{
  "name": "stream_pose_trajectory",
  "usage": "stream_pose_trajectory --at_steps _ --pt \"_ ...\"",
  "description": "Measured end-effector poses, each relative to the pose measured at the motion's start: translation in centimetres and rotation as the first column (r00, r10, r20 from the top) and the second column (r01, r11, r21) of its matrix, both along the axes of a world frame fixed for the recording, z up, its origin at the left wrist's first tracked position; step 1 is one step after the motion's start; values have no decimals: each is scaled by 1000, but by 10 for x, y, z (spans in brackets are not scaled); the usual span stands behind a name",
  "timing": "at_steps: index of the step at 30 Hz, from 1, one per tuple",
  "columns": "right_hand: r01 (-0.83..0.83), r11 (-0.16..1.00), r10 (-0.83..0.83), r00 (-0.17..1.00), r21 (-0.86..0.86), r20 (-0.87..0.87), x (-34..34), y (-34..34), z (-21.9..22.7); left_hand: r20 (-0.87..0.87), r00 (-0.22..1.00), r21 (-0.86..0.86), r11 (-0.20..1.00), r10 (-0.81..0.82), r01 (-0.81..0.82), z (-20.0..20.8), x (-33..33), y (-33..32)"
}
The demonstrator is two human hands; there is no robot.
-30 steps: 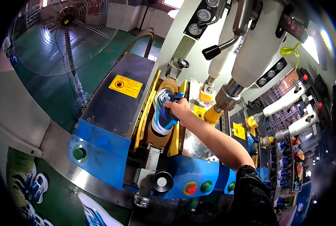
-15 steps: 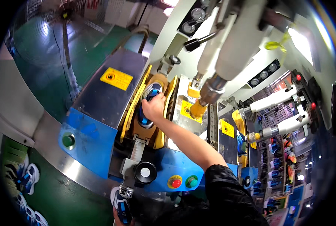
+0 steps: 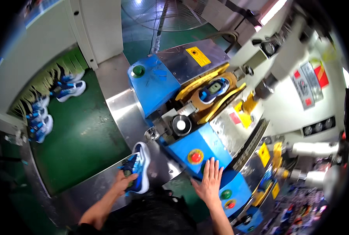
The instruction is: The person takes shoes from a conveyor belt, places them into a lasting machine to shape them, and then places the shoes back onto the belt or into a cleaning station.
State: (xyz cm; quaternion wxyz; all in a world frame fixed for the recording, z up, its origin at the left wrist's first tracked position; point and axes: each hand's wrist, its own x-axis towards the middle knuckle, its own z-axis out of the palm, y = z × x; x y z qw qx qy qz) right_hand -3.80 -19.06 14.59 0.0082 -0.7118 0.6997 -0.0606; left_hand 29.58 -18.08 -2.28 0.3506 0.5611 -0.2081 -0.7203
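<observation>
A blue and white sneaker is in my left hand, whose fingers wrap round its collar. My right hand lies open, fingers stretched, on the front of a blue machine panel. Its fingertips are right of a red button and cover most of a green button. Farther back, another blue sneaker sits in the machine between two yellow pads, with neither hand on it. A round black knob stands in front of that sneaker.
Several sneakers stand on the green conveyor belt at left. A metal ledge runs between belt and machine. A white press cylinder with a yellow tip hangs at right. A second blue machine adjoins at lower right.
The view has swung left. My right hand has let go of the sneaker in the machine and come to the button panel. My left hand has brought its sneaker further into view.
</observation>
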Motion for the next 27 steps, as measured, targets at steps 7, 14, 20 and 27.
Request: stream_pose_trajectory --at_steps 7,14,20,27 --pt "-58 968 191 796 -242 574 54 56 -27 51 961 60 960 272 -274 66 -11 78" --pt "-408 913 139 333 10 933 116 176 -93 34 715 68 712 698 -699 110 67 202" --pt "-418 881 63 567 221 822 136 136 -114 703 266 -394 673 660 -626 -23 218 319" --pt "-484 807 -71 488 338 870 274 67 -166 486 301 -624 567 820 -537 -27 338 291"
